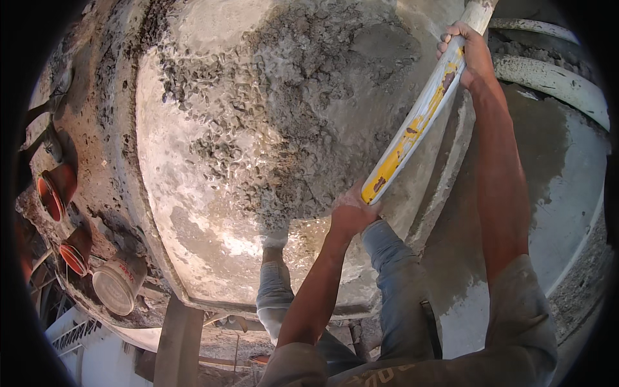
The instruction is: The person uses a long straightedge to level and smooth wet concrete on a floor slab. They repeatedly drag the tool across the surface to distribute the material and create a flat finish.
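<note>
My right hand (469,54) is closed round the upper part of a long white bar (431,82) with worn yellow paint. My left hand (352,210) grips its lower end, close to my right knee. The bar slants from my left hand up to the upper right, and its far end runs out of view. Beside it lies a patch of wet concrete (303,122), rough and pebbly, spread over a pale, wet slab (171,171). The bar's far end is cut off, so I cannot tell whether it touches the concrete.
Two orange-red buckets (54,193) (76,250) and a whitish bucket (120,284) lie tipped at the left. A raised edge (138,155) borders the slab. White curved pipes (558,80) lie at the upper right. A grey beam (177,342) stands at the lower left.
</note>
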Tool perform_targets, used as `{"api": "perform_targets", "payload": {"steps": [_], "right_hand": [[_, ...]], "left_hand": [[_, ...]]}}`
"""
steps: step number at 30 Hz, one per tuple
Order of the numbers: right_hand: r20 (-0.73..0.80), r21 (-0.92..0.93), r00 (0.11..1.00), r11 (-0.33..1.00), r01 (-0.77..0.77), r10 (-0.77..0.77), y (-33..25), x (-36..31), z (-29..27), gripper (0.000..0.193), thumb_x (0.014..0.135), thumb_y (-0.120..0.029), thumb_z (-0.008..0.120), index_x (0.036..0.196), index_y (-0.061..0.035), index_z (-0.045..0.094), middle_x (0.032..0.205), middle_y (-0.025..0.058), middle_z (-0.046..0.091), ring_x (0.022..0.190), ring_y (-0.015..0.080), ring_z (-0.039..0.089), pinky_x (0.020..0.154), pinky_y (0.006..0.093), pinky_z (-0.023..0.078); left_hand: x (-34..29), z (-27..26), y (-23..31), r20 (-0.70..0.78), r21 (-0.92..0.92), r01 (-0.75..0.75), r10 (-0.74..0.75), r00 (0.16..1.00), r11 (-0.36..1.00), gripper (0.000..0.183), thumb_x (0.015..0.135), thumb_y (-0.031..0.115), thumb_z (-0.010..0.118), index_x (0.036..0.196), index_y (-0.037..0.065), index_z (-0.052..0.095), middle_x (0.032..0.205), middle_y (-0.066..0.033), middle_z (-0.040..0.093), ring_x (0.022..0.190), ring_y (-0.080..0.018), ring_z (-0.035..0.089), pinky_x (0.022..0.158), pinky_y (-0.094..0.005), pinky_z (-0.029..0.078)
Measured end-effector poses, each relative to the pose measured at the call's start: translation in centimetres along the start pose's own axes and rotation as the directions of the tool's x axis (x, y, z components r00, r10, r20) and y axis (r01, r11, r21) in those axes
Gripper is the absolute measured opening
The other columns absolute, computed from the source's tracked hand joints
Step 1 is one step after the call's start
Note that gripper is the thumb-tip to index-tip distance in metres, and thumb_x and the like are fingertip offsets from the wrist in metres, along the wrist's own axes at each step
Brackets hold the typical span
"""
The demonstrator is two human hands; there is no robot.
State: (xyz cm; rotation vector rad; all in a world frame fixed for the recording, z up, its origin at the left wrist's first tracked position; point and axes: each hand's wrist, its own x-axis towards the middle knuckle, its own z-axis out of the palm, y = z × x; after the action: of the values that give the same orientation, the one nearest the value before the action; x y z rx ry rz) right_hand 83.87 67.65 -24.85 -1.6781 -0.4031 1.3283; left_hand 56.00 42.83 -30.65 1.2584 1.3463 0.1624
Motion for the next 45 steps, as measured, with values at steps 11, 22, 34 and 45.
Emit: {"api": "perform_targets", "payload": {"steps": [11,22,34,45], "right_hand": [[-0.287,-0.001,0.909,0.948,-0.317,0.303,22.9,-12.8,20.8,0.032,0.084,-0.019,0.067,0.100,0.0069,0.058,0.086,0.0134,0.061,0.062,0.0217,0.063,0.055,0.0365,0.054],[-0.045,0.332,0.645,0.621,-0.710,0.763,28.0,-52.5,27.8,0.014,0.081,-0.006,0.068,0.091,-0.0034,0.060,0.082,0.0080,0.063,0.076,0.0187,0.064,0.073,0.0322,0.053],[0.140,0.297,0.477,0.423,-0.856,0.868,28.4,-34.2,25.5,0.018,0.076,-0.012,0.064,0.085,0.0003,0.055,0.068,0.0097,0.056,0.058,0.0233,0.060,0.054,0.0376,0.049],[0.060,0.289,0.832,0.788,-0.543,0.551,11.8,-7.1,4.7,0.019,0.076,-0.011,0.062,0.090,-0.0023,0.052,0.076,0.0099,0.049,0.062,0.0271,0.055,0.065,0.0458,0.053]], "left_hand": [[-20.8,-24.2,-7.4,0.174,0.161,0.533,-0.556,0.813,0.831,0.042,0.073,0.029,0.072,0.102,0.000,0.059,0.073,-0.0189,0.065,0.066,-0.0338,0.066,0.064,-0.0413,0.052],[-48.9,-29.4,-30.2,-0.232,0.508,0.624,-0.603,0.763,0.594,0.031,0.066,0.015,0.079,0.092,0.012,0.062,0.092,-0.0119,0.064,0.086,-0.0387,0.062,0.074,-0.0511,0.050],[-42.9,-26.1,-3.2,-0.421,0.532,0.764,-0.669,0.613,0.365,0.026,0.062,0.020,0.071,0.082,0.009,0.059,0.070,-0.0184,0.065,0.065,-0.0397,0.065,0.060,-0.0503,0.051],[-16.3,-10.3,1.5,-0.279,0.412,0.466,-0.378,0.883,0.783,0.024,0.066,0.023,0.070,0.079,0.008,0.057,0.068,-0.0171,0.064,0.062,-0.0404,0.063,0.059,-0.0499,0.050]]}}
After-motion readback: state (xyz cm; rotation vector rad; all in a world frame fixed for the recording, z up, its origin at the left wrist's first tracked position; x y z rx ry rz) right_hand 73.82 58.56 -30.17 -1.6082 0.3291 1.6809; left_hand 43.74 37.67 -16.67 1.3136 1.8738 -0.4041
